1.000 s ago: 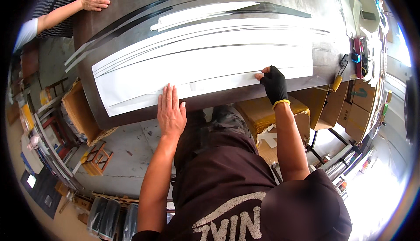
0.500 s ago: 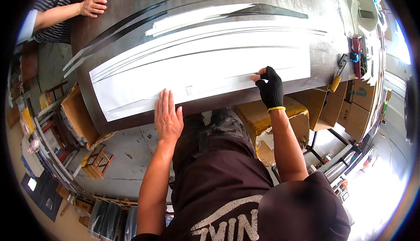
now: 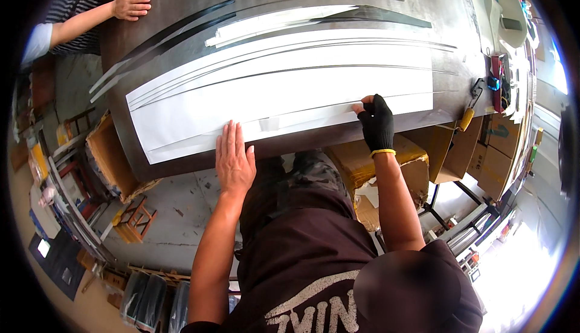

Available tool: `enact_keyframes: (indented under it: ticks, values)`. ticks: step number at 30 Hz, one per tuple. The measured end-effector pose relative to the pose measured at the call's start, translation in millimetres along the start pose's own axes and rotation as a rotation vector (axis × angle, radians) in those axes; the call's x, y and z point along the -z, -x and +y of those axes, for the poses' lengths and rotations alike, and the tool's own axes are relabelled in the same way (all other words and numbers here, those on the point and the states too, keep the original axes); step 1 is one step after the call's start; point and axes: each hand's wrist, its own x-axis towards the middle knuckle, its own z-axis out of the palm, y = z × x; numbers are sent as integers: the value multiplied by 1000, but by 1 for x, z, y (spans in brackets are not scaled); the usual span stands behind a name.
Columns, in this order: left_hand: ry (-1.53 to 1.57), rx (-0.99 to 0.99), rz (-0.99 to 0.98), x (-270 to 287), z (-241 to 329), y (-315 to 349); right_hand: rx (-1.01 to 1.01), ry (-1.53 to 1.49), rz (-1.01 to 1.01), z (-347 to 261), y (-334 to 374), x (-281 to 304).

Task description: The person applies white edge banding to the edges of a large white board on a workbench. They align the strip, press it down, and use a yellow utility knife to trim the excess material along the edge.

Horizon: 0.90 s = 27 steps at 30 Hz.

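Currently, a long white sheet [image 3: 302, 86] lies along the near side of a dark surface [image 3: 308, 141]. Left of the sheet's middle, the left hand [image 3: 235, 161] lies flat over its near edge, fingers together; uneven pressure might skew it. Towards its right end, the gloved right hand [image 3: 377, 121] seems to pinch a thin dark strip [image 3: 347, 103]; tugging could crease the sheet.

the sheet [image 3: 290, 88] lies on the table [image 3: 344, 135], strips [image 3: 389, 16] behind it, a handled tool [image 3: 466, 119] to its right.
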Motion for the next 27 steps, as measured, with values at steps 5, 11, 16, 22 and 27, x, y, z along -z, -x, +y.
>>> enact_keyframes:
  ticks: [5,11,16,22,27]
  values:
    - [-11,-4,9,-2,-1,0,-80,-14,1,4,-3,-2]
    - [-39,3,9,-6,-3,1,-70,-4,28,5,-3,-6]
    - [-22,-6,7,-4,-3,1,-82,-9,35,5,-1,-7]
    - [4,0,2,-3,0,0,-81,30,51,7,-3,-10]
    - [-8,2,-6,-4,0,0,-78,36,54,5,-2,-11]
